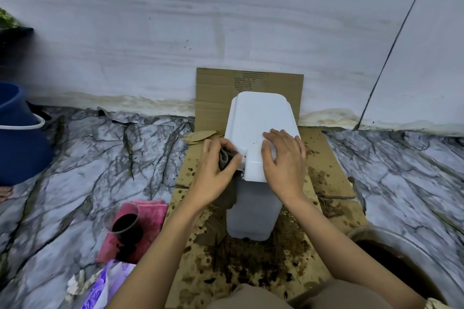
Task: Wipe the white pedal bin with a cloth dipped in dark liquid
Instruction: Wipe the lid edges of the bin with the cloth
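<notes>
The white pedal bin point(253, 118) stands on stained cardboard point(326, 165) against the wall, its lid shut. My left hand point(213, 173) grips a dark grey cloth point(224, 158) and holds it against the bin's left front edge, just under the lid. My right hand point(285, 158) lies flat on the front right of the lid, fingers spread. A clear plastic cup of dark liquid point(124, 222) stands at the lower left, on a pink cloth point(150, 211).
A basin of brown liquid point(401, 263) sits at the lower right. A blue bucket point(17, 133) stands at the far left. A purple patterned bag point(105, 283) and crumpled paper lie near my left arm. Dry leaves point(198, 136) rest left of the bin.
</notes>
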Action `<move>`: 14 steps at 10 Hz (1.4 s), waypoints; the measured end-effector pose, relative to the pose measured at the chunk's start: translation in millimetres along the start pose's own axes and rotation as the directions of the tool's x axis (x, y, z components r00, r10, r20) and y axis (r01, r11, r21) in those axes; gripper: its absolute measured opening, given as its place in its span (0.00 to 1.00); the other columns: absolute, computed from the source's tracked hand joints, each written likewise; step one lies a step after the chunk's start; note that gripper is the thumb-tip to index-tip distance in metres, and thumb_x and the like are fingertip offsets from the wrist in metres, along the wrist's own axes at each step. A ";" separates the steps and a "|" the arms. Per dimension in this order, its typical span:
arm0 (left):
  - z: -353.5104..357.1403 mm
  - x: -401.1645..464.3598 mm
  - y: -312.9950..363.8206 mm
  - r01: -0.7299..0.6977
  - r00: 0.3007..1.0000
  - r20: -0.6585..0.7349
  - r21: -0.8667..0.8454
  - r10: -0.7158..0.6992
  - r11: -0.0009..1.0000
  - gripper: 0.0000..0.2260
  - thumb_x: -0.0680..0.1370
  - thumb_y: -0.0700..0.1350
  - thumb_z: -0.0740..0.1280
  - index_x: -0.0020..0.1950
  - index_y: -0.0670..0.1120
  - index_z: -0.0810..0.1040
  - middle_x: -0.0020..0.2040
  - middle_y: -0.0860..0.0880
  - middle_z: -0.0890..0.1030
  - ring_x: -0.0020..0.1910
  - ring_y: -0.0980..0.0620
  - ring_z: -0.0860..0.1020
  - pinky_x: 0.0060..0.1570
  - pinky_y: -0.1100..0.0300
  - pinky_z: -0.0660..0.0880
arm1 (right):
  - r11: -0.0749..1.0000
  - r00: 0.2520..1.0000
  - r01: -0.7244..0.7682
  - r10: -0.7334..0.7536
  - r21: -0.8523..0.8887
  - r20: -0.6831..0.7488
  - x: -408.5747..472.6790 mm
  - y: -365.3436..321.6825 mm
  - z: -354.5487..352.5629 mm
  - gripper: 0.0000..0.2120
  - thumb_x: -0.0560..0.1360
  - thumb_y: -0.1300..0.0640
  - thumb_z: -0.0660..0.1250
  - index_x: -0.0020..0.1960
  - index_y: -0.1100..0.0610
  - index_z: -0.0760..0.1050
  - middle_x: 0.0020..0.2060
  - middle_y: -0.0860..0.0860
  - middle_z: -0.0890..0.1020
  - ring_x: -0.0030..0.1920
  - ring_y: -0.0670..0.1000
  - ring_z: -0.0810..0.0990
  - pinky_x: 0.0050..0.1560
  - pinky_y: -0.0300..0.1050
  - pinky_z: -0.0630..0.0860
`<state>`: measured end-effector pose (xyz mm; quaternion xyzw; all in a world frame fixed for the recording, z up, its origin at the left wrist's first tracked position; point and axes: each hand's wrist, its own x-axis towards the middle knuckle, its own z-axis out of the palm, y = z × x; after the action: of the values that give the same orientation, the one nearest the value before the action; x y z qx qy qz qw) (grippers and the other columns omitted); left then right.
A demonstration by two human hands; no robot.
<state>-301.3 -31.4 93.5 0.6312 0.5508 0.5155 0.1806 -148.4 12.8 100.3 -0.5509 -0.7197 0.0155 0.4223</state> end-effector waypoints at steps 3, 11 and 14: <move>8.5 0.7 2.1 -0.073 0.988 -0.130 0.057 0.080 0.996 0.04 0.74 0.43 0.72 0.47 0.46 0.82 0.46 0.51 0.82 0.47 0.61 0.77 0.49 0.74 0.69 | 1.000 1.000 -0.001 0.001 0.017 -0.010 -0.3 -0.3 0.1 0.14 0.79 0.55 0.60 0.60 0.57 0.78 0.62 0.51 0.78 0.69 0.51 0.70 0.73 0.43 0.49; -10.4 0.8 12.3 -0.217 0.975 0.141 0.455 0.171 0.863 0.20 0.69 0.29 0.69 0.59 0.43 0.80 0.53 0.42 0.75 0.55 0.43 0.73 0.50 0.52 0.73 | 0.999 1.000 -0.002 0.003 0.034 -0.018 -0.4 -1.7 0.0 0.13 0.79 0.56 0.61 0.60 0.58 0.79 0.62 0.52 0.79 0.68 0.51 0.71 0.73 0.44 0.51; -5.4 -3.7 16.1 -0.131 0.991 0.008 0.274 0.134 0.953 0.12 0.73 0.36 0.71 0.55 0.46 0.83 0.48 0.45 0.81 0.51 0.46 0.77 0.52 0.55 0.74 | 0.999 1.000 0.000 0.001 0.042 -0.029 -1.2 -1.8 -0.2 0.13 0.79 0.57 0.61 0.59 0.58 0.79 0.61 0.53 0.79 0.68 0.52 0.72 0.73 0.45 0.52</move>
<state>-297.2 -41.8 106.9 0.6828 0.5742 0.4486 0.0539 -149.6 11.0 100.6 -0.5424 -0.7129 0.0229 0.4440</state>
